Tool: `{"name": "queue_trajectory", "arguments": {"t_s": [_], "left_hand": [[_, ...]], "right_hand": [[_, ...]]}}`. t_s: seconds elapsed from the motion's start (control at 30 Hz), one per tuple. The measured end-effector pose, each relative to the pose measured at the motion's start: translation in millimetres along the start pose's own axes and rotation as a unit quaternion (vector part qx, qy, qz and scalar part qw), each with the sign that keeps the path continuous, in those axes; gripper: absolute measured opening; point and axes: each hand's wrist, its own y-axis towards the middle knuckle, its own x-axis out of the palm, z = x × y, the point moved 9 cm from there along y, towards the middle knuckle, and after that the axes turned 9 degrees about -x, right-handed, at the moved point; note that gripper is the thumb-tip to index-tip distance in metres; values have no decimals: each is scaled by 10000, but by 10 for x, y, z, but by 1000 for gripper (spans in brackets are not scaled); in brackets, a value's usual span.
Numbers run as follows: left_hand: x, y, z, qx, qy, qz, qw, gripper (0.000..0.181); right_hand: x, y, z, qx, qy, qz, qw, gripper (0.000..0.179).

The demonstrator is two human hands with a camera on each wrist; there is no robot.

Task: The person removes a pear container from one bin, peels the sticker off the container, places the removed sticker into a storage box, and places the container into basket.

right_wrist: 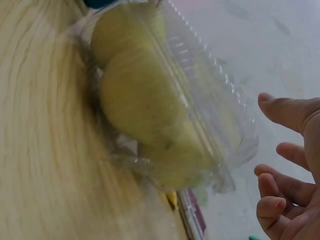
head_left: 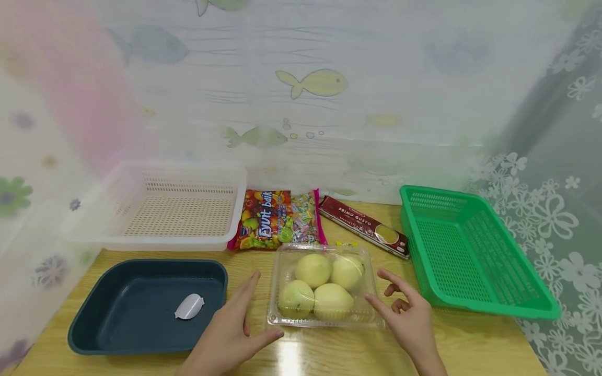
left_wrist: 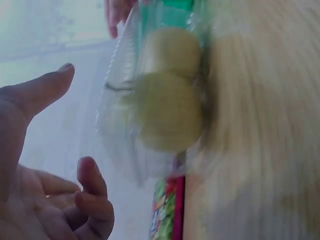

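Note:
A clear plastic clamshell box point(head_left: 324, 321) with its lid down lies mid-table. Inside it sit several round, pale yellow fruits point(head_left: 333, 302) that look like pears; a dark stem shows in the left wrist view. Left of the box, my left hand point(head_left: 230, 326) is apart from it, thumb spread and fingers pointing forward. My right hand point(head_left: 406, 318) is at the box's right side, thumb and index finger stretched toward it, other fingers loosely bent. Both wrist views show a gap between hand and box, and neither hand holds anything.
Behind the box lie a candy bag point(head_left: 265, 219), a small yellow wrapped piece point(head_left: 346, 244) and a dark red spaghetti box point(head_left: 362, 225). A white basket point(head_left: 174, 243) and a dark blue tub point(head_left: 110, 313) holding a white oval item point(head_left: 190, 306) stand left. A green basket point(head_left: 489, 308) stands right.

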Motion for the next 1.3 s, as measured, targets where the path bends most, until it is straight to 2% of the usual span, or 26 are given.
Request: {"name": "queue_trajectory", "arguments": {"t_s": [0.2,0.27,0.43,0.53,0.7,0.93,1.13,1.3], "left_hand": [[99,86,61,164,230,588,9979,125],[116,122,74,187,278,736,9967,126],[174,231,82,144,357,835,9958,130],[209,280,67,66,370,817,9959,132],[259,300,-8,38,148,760,9970,130],[354,342,-130,4,-508,327,9982,130],[469,372,-189,125,-1061,113,9942,130],[534,385,-217,126,-1284,36,9916,132]], "right_hand": [[-30,-83,218,326,-75,11,9994,53],[-24,-99,253,264,-28,-17,9996,54],[44,-127,299,7,224,-163,9996,58],[116,-150,360,56,401,-335,9986,61],[218,-207,442,245,430,-587,9970,66],[337,-257,433,242,365,-902,9950,78],[385,-304,484,616,237,-1148,9912,89],[434,-319,480,540,-29,-1469,9877,105]]}}
